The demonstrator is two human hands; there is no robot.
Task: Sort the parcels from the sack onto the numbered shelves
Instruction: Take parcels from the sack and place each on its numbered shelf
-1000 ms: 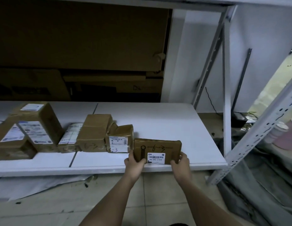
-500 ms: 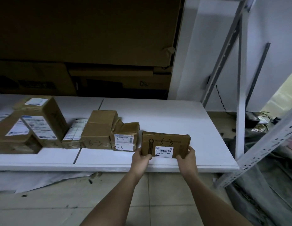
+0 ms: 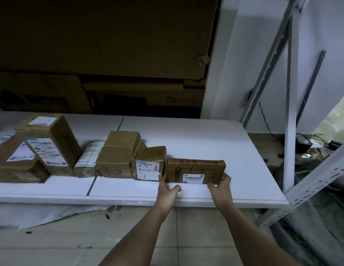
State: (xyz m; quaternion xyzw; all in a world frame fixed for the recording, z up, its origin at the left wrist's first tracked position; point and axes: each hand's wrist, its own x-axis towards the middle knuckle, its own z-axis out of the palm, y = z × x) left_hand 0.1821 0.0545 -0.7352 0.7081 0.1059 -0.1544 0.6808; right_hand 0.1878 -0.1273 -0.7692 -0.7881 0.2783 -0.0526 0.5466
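Note:
A flat brown parcel (image 3: 195, 170) marked "6-3", with a barcode label, stands on its long edge on the white shelf (image 3: 205, 139). It sits at the right end of a row of parcels, close to a small taped parcel (image 3: 148, 166). My left hand (image 3: 167, 191) holds its left end, with the fingers between the two parcels and the thumb low along the front edge. My right hand (image 3: 220, 186) grips its right end, fingers round the corner.
More brown parcels line the shelf to the left, among them a taped box (image 3: 117, 156) and a tall labelled box (image 3: 52, 143). Large cardboard sheets (image 3: 102, 45) stand behind. A metal rack upright (image 3: 317, 181) slants at right, with a grey sack and cables beyond it.
The parcel has moved back from the shelf's front edge and now stands beside the row. My left thumb has slid down off its front face.

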